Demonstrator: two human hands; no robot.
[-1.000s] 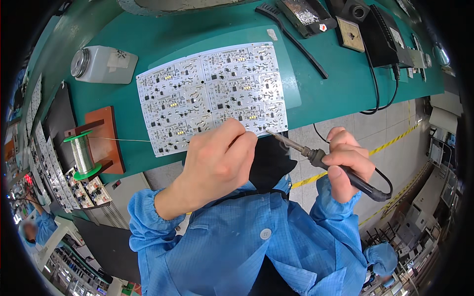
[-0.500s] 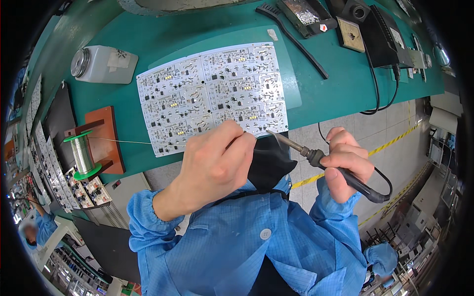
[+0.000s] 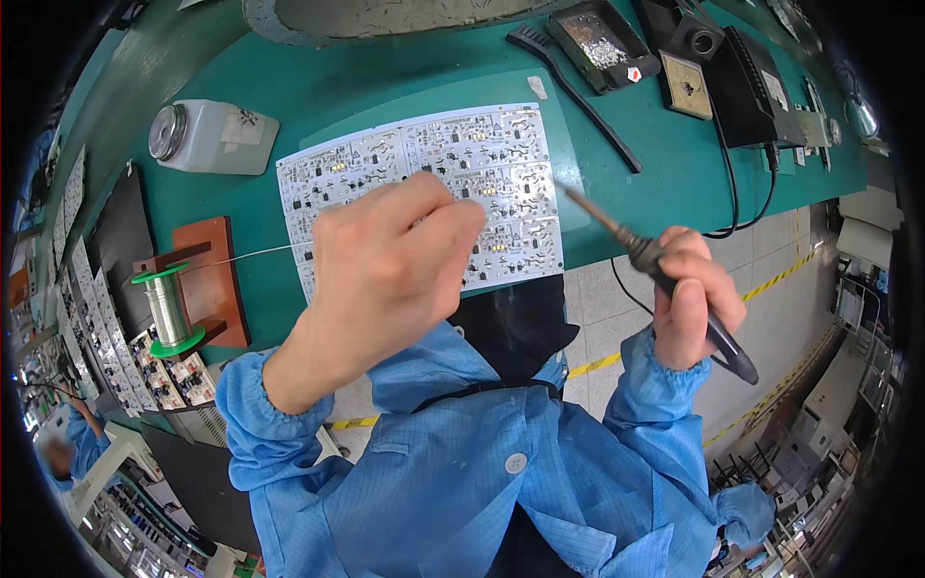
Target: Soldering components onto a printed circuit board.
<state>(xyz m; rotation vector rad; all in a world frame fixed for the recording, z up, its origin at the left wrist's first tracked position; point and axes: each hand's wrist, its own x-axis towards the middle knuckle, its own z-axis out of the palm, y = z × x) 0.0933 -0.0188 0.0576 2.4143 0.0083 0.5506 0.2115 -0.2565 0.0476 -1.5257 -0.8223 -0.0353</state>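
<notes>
A white panel of circuit boards (image 3: pixel 515 154), dotted with small parts, lies on the green table. Over its lower left part my left hand (image 3: pixel 395 255) is closed, pinching the solder wire (image 3: pixel 265 252) that runs from a green-ended solder spool (image 3: pixel 170 308). My fingers hide the wire's free end. My right hand (image 3: pixel 696 294) grips a soldering iron (image 3: pixel 641 252) by its dark handle. The iron's tip points up and left, just off the panel's right edge, apart from the boards.
The spool sits on a brown stand (image 3: pixel 217 279). A white bottle (image 3: pixel 217 137) stands at the left. Farther back lie a black brush (image 3: pixel 578 96), a tray of solder scraps (image 3: pixel 602 43), a sponge holder (image 3: pixel 687 87) and a black soldering station (image 3: pixel 756 91) with its cable.
Both hands have moved farther away over the table. The iron's tip has left the panel's lower right edge and risen to its right side. The left hand has also shifted slightly left.
</notes>
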